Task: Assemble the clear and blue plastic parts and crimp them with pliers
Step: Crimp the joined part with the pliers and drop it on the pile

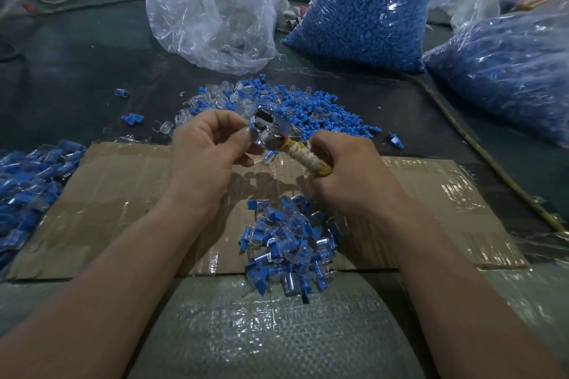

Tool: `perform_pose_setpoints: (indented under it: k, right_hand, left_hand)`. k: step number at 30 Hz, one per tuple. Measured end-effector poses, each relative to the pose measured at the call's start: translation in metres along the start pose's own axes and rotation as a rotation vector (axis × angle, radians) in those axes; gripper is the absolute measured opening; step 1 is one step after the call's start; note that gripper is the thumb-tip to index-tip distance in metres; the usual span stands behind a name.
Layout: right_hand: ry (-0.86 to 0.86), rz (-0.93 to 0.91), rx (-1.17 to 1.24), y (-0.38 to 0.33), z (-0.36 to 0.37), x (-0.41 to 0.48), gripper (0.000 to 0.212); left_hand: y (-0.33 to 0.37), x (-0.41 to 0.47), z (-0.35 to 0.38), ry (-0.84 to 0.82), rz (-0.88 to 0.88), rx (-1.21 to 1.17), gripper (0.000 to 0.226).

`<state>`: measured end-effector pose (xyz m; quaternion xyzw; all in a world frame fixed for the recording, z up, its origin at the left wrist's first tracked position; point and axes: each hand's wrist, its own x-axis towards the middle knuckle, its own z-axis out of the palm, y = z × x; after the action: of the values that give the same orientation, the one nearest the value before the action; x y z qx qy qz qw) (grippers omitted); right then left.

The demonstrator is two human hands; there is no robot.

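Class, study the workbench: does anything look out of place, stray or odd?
A few blue parts lie apart from the main loose pile: one stray to its left, one to its right. The pliers have handles wrapped in cloth.

A flat sheet of cardboard (123, 194) lies on the bench (77, 77), a heap of joined parts (289, 243) on its near edge. Behind it lies a pile of loose parts (277, 104); farther back stand three bags (366, 6).

Two bare forearms are seen, with no sleeves reaching the wrists. The left hand (204, 144) and right hand (345, 172) are uncovered; short, plain fingernails are shown.
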<state>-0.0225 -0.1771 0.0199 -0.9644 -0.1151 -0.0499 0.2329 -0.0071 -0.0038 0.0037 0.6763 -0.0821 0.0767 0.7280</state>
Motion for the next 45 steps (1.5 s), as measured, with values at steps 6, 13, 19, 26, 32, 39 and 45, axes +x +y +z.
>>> perform_pose_setpoints:
  k: [6, 13, 19, 26, 32, 39, 45]
  right_hand:
    - [-0.002, -0.019, -0.024, 0.002, 0.003, 0.001, 0.029]
    - [0.039, 0.013, 0.024, 0.015, -0.002, 0.003, 0.03]
    - [-0.002, 0.137, -0.115, 0.03, -0.012, 0.005, 0.047]
    - [-0.117, 0.168, -0.131, 0.031, -0.012, 0.005, 0.068]
    - [-0.183, 0.16, -0.14, 0.035, -0.012, 0.005, 0.076]
    - [-0.253, 0.184, -0.115, 0.036, -0.013, 0.004, 0.083]
    - [-0.292, 0.191, -0.088, 0.039, -0.02, -0.001, 0.082]
  left_hand:
    - [0.0, 0.0, 0.0, 0.009, -0.013, 0.018, 0.016]
    - [-0.001, 0.005, -0.003, 0.092, -0.093, -0.026, 0.015]
    - [0.011, -0.001, -0.007, -0.142, -0.215, -0.074, 0.008]
    - [0.015, -0.013, -0.003, -0.508, -0.227, 0.028, 0.008]
    - [0.015, -0.011, -0.004, -0.743, -0.208, 0.094, 0.01]
    - [0.008, -0.006, -0.002, -0.148, -0.22, 0.109, 0.006]
    - [-0.009, 0.014, -0.017, 0.176, 0.018, 0.636, 0.015]
